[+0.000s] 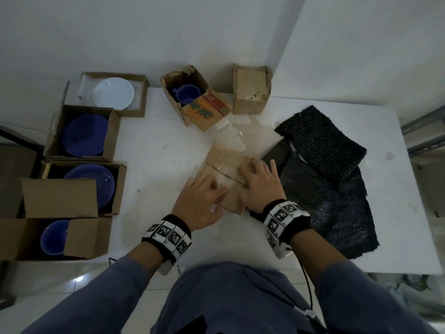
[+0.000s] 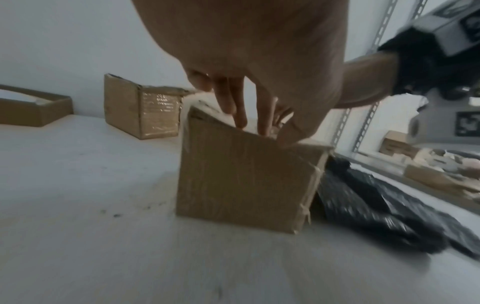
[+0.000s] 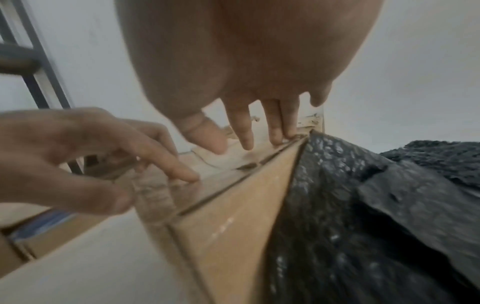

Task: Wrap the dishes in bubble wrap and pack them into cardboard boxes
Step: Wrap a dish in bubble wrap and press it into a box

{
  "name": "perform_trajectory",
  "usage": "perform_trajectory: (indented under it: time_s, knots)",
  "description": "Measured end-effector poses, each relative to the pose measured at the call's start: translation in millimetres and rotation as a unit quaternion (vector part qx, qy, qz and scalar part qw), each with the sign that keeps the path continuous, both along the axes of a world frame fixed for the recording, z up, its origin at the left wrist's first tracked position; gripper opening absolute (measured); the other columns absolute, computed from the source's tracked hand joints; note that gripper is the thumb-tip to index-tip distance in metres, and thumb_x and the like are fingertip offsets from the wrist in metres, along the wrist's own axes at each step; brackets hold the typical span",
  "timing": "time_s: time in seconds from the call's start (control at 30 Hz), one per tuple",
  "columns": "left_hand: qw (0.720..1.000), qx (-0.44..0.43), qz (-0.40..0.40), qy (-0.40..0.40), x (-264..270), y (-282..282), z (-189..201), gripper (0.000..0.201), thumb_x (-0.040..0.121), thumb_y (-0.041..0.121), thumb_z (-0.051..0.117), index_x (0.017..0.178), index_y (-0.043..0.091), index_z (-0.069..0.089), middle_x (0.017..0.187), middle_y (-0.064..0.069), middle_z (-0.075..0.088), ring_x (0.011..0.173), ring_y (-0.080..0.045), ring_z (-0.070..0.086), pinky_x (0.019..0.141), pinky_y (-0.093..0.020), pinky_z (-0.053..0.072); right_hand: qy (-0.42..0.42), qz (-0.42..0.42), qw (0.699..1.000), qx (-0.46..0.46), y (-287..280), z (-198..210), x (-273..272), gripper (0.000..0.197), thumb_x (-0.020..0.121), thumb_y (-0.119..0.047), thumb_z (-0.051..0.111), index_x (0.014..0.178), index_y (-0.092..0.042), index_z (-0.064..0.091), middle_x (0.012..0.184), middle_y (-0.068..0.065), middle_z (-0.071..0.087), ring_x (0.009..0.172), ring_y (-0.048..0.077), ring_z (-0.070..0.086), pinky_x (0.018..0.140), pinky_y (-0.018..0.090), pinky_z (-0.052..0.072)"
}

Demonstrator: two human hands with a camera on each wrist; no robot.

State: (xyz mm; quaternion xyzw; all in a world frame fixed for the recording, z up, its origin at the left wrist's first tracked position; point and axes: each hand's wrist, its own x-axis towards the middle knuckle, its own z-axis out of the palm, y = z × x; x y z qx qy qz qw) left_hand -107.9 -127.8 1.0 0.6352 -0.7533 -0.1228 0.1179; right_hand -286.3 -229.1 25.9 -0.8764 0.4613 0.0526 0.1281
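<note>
A small cardboard box [image 1: 222, 162] with its top flaps folded down and clear tape across them stands mid-table. Both hands lie on its top. My left hand [image 1: 208, 192] presses the near-left flap with its fingertips, thumb at the near corner. My right hand [image 1: 258, 175] lies flat on the right flap, fingers spread. The left wrist view shows the left fingers [image 2: 240, 115] on the box's [image 2: 244, 181] top edge. In the right wrist view the right fingers [image 3: 246, 133] press the flap seam of the box [image 3: 233, 226]. What the box holds is hidden.
Black bubble wrap [image 1: 337, 208] lies against the box's right side, with a folded piece [image 1: 321, 143] behind. Open boxes on the left hold blue plates [image 1: 84, 135], a blue bowl [image 1: 54, 237] and a white plate [image 1: 113, 96]. At the back, a tipped box holds a blue cup [image 1: 186, 94] beside a closed box [image 1: 251, 90].
</note>
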Motion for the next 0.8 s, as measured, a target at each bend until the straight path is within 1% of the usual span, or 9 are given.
perform_trajectory:
  time_s: [0.07,0.17,0.2,0.27,0.37,0.47,0.6,0.67,0.8]
  knots:
    - [0.997,0.032,-0.003,0.076,9.9,-10.7,0.9,0.045,0.070,0.039,0.063,0.111,0.024,0.069,0.100,0.002,0.055,0.082,-0.022,0.059,0.065,-0.033,0.047,-0.023,0.010,0.999,0.027,7.3,3.0,5.0,0.086,0.073,-0.069,0.037,0.142,-0.019,0.044,0.149,0.017,0.032,0.141,0.035,0.025,0.120,0.054,0.007]
    - [0.975,0.089,0.014,0.205,28.8,-23.7,5.9,0.034,0.080,0.039,0.059,0.105,0.020,0.072,0.097,0.006,0.060,0.076,-0.011,0.060,0.070,-0.032,0.055,0.033,0.066,0.996,0.059,30.6,-13.0,7.9,0.108,0.074,-0.076,0.049,0.155,-0.017,0.011,0.161,0.021,-0.001,0.149,0.037,-0.003,0.121,0.052,0.004]
    - [0.971,0.086,0.026,0.223,34.5,-30.2,7.0,0.030,0.082,0.035,0.059,0.103,0.019,0.073,0.095,0.004,0.062,0.076,-0.010,0.059,0.072,-0.032,0.054,0.046,0.066,0.995,0.055,33.3,-21.1,8.7,0.107,0.077,-0.071,0.052,0.156,-0.016,0.005,0.161,0.022,-0.007,0.149,0.038,-0.007,0.121,0.053,0.004]
    - [0.965,0.063,0.067,0.246,45.3,-39.1,9.5,0.019,0.083,0.023,0.062,0.098,0.018,0.074,0.091,0.003,0.064,0.075,-0.010,0.060,0.072,-0.034,0.054,0.051,0.059,0.997,0.029,32.2,-29.4,12.0,0.097,0.084,-0.052,0.058,0.156,-0.013,0.005,0.160,0.026,-0.005,0.149,0.040,-0.005,0.121,0.053,0.004]
    - [0.950,0.039,0.163,0.265,64.7,-53.5,8.4,0.020,0.083,0.024,0.061,0.100,0.023,0.072,0.094,0.005,0.063,0.078,-0.011,0.060,0.073,-0.034,0.054,0.058,0.031,0.997,0.035,17.4,-25.7,21.2,0.096,0.083,-0.019,0.061,0.155,-0.010,-0.001,0.161,0.024,-0.006,0.150,0.037,-0.004,0.121,0.045,0.001]
    - [0.951,0.000,0.224,0.211,82.1,-78.7,11.1,0.029,0.084,0.020,0.062,0.113,0.023,0.065,0.109,0.004,0.055,0.094,-0.014,0.057,0.079,-0.035,0.053,0.055,-0.012,0.998,0.037,-3.1,-22.3,29.9,0.110,0.075,-0.010,0.068,0.155,-0.020,-0.007,0.161,0.022,-0.009,0.149,0.038,-0.004,0.122,0.047,0.006]
    - [0.980,-0.030,0.188,0.061,104.9,-134.0,21.5,0.055,0.076,0.012,0.068,0.128,0.018,0.051,0.126,-0.007,0.049,0.110,-0.026,0.054,0.085,-0.039,0.049,0.042,-0.047,0.998,0.030,-14.4,-27.2,36.0,0.112,0.073,-0.008,0.066,0.155,-0.028,-0.008,0.161,0.021,-0.010,0.149,0.039,-0.004,0.122,0.049,0.007]
    - [0.985,0.004,0.171,0.020,119.6,-163.2,22.6,0.059,0.075,0.014,0.071,0.130,0.017,0.049,0.126,-0.010,0.052,0.107,-0.031,0.056,0.086,-0.044,0.048,0.032,-0.061,0.997,0.029,-13.1,-29.1,37.3,0.114,0.070,-0.010,0.067,0.155,-0.028,-0.006,0.161,0.020,-0.010,0.149,0.039,-0.005,0.122,0.050,0.007]
    - [0.984,0.056,0.160,-0.057,138.7,-193.3,13.9,0.049,0.076,0.021,0.071,0.121,0.023,0.051,0.112,-0.008,0.058,0.096,-0.033,0.058,0.078,-0.046,0.045,0.031,-0.065,0.997,0.024,-12.1,-35.0,38.0,0.116,0.070,-0.035,0.074,0.156,-0.028,-0.003,0.162,0.019,-0.008,0.149,0.039,-0.004,0.121,0.050,0.006]
